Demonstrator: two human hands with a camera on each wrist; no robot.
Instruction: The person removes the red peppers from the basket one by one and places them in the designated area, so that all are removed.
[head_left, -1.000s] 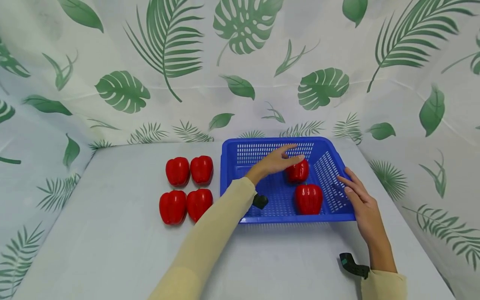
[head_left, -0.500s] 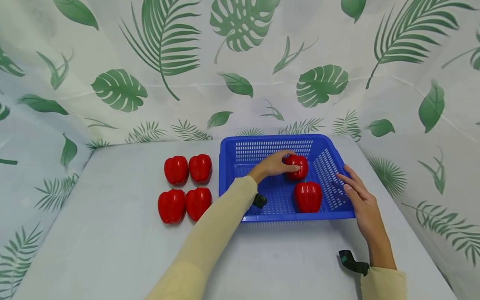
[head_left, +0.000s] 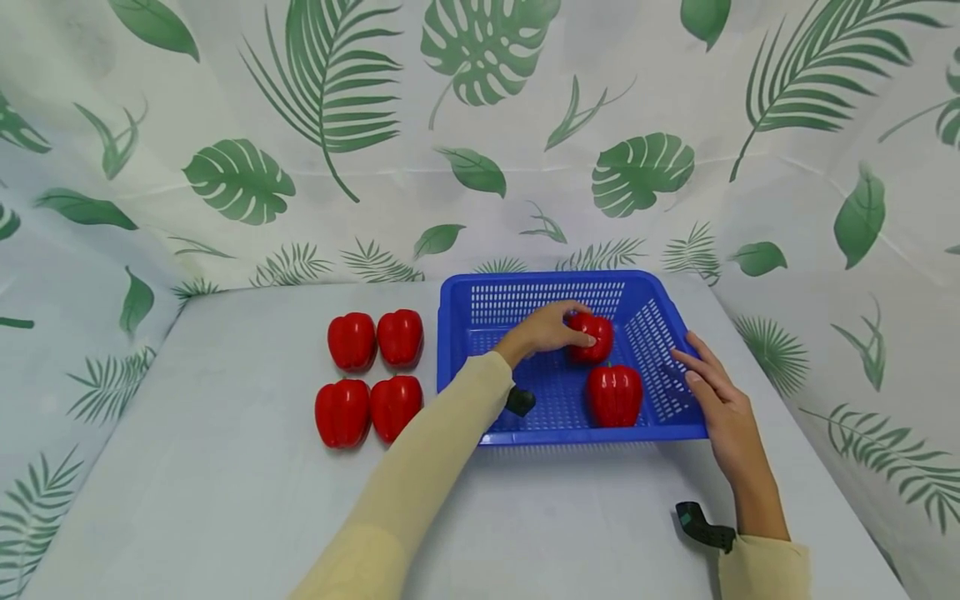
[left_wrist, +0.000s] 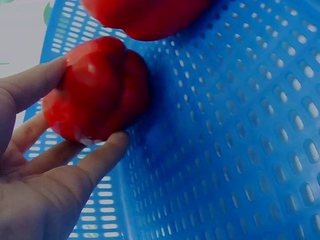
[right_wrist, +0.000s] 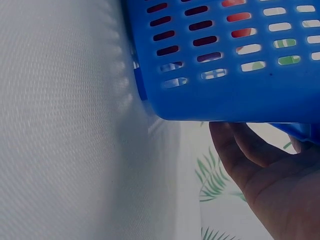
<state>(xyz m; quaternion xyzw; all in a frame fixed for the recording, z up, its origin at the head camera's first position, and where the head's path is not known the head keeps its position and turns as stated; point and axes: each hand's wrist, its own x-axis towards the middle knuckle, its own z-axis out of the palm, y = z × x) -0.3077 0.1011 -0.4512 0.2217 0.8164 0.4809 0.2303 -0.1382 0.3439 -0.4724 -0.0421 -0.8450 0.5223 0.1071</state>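
Note:
In the head view, my left hand (head_left: 551, 327) reaches into the blue perforated basket (head_left: 543, 436) and holds the farther red bell pepper (head_left: 601, 340). The left wrist view shows the thumb and fingers around this pepper (left_wrist: 100, 95), with its lobed end facing the camera. A second red bell pepper (head_left: 615, 397) stands just nearer in the basket, untouched. My right hand (head_left: 727, 412) rests with extended fingers on the basket's right rim. In the right wrist view, fingertips (right_wrist: 220, 131) touch the outside of the basket wall (right_wrist: 225, 97); part of that hand is hidden behind the basket.
Several more red bell peppers (head_left: 352, 342) stand in two rows on the white table (head_left: 225, 492), left of the basket. My left sleeve (head_left: 420, 475) crosses the table and the basket's near left corner. A leaf-patterned cloth (head_left: 480, 225) hangs behind and at both sides.
My left hand has come down from above the farther pepper and taken hold of it. That pepper has shifted slightly left. My right hand has stayed at the basket's rim.

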